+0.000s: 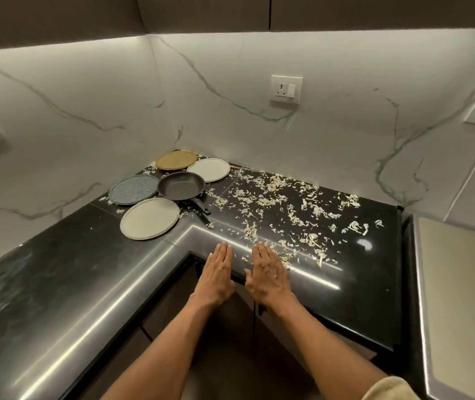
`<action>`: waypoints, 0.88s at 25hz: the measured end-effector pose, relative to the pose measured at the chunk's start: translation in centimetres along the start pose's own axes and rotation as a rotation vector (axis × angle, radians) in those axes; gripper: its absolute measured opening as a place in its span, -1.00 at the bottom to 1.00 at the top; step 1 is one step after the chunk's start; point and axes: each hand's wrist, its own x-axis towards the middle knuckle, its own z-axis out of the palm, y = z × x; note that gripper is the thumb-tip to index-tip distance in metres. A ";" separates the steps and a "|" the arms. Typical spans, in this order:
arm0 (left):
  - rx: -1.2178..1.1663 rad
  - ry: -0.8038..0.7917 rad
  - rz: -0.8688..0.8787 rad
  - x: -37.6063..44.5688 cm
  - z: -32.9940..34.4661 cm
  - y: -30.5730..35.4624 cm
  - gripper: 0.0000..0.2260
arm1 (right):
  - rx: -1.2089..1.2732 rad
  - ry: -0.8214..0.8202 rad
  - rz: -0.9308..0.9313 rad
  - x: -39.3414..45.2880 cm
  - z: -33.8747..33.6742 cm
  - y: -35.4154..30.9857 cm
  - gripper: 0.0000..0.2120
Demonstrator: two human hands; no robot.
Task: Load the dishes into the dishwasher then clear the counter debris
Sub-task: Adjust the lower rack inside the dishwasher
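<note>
We see the pan (180, 185) empty, four plates (149, 217) bare — scraps (282, 209) strewn on counter (57, 272); left hand (216, 274) and right hand (268, 274) flat, fingers straight, gripping nothing.

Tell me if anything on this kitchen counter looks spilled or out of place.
Yes. Pale shredded vegetable scraps are scattered across the glossy black stone counter, mostly on its right side, some reaching the front edge by the hands. A few bits lie on the speckled blue round plate in the corner.
</note>
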 end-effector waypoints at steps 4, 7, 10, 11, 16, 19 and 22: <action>-0.013 -0.028 0.025 6.3 0.1 -1.2 -0.18 | -0.018 -0.034 0.015 5.9 0.2 1.4 -0.33; -0.015 -0.045 0.052 11.5 0.4 -2.8 -0.20 | -0.050 -0.073 0.034 10.7 1.1 2.1 -0.33; -0.019 -0.089 0.097 16.8 0.6 -4.1 -0.25 | -0.072 -0.114 0.071 15.7 2.3 2.9 -0.32; -0.018 -0.105 0.109 18.3 0.6 -4.5 -0.26 | -0.078 -0.130 0.087 17.1 2.5 3.1 -0.33; -0.025 -0.124 0.153 26.7 -0.7 -7.9 -0.32 | -0.121 -0.200 0.117 25.2 2.6 2.1 -0.32; -0.004 -0.084 0.163 31.2 -2.0 -10.0 -0.37 | -0.135 -0.181 0.109 30.4 2.6 1.2 -0.32; -0.027 -0.123 0.162 36.2 -1.4 -12.3 -0.38 | -0.140 -0.197 0.120 35.8 3.2 1.1 -0.31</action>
